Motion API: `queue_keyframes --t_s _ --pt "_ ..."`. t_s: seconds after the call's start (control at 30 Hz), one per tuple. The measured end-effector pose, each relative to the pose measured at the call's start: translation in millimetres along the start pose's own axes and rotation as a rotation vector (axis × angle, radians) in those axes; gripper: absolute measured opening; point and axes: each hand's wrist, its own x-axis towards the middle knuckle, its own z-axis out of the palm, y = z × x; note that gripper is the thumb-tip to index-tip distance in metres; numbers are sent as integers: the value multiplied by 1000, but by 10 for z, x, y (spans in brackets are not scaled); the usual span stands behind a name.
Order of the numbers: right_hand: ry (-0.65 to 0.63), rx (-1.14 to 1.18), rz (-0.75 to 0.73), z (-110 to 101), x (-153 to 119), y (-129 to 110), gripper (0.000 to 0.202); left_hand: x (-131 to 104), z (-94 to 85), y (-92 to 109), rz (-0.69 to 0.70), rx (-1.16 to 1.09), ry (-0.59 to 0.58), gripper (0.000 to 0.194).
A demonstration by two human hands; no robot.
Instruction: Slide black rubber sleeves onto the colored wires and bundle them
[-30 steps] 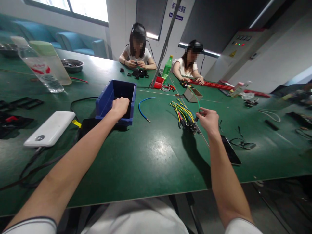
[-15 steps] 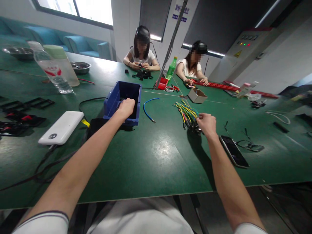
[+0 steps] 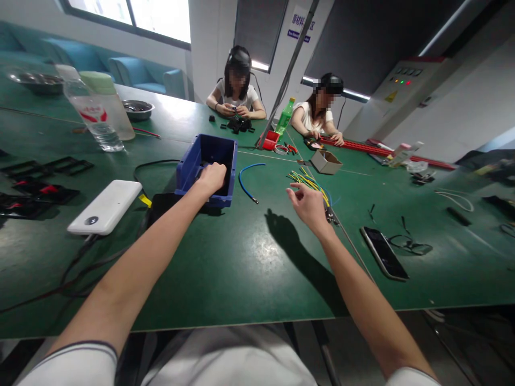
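My left hand point(image 3: 214, 175) reaches down into a blue plastic bin point(image 3: 185, 170), its fingers curled; the bin's side and the hand itself hide the fingertips and anything in them. Above the table is my right hand point(image 3: 309, 203), bare, with thumb and fingers apart. It hovers in front of a bundle of yellow, green and blue wires point(image 3: 308, 178) and covers part of it. Between the two hands a single blue wire point(image 3: 243, 187) lies curved on the table, a metal terminal at its near end.
A white power bank point(image 3: 107, 206) with cables lies left of the bin, near a water bottle point(image 3: 96, 120). A phone point(image 3: 384, 253) is at the right. Farther back stand a small cardboard box point(image 3: 326, 162) and a green bottle point(image 3: 285, 115). Two people work across the table.
My right hand has left the wire bundle's near end, moved left and opened. My left hand stays in the bin. The view has shifted slightly.
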Motion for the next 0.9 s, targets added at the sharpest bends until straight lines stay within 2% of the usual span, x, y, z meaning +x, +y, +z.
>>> queue_keyframes --t_s 0.1,0.23,0.33,0.47,0.63,0.9 --pt "-159 -13 -86 178 63 -337 33 -3 0 -8 13 -7 -18 33" --pt "-330 -194 -104 451 182 -653 38 -19 -29 0 7 1 -23 30" --pt "-404 -316 -100 644 219 -783 45 -40 -53 14 -1 8 -10 31" --pt "-512 -340 -132 801 199 -807 43 -43 -52 22 -6 15 2 33" --pt "-563 -296 -152 790 206 -727 41 -8 -21 7 0 33 -6 33" --pt "-616 -239 -165 589 251 -663 36 39 -5 -12 -94 67 59 32"
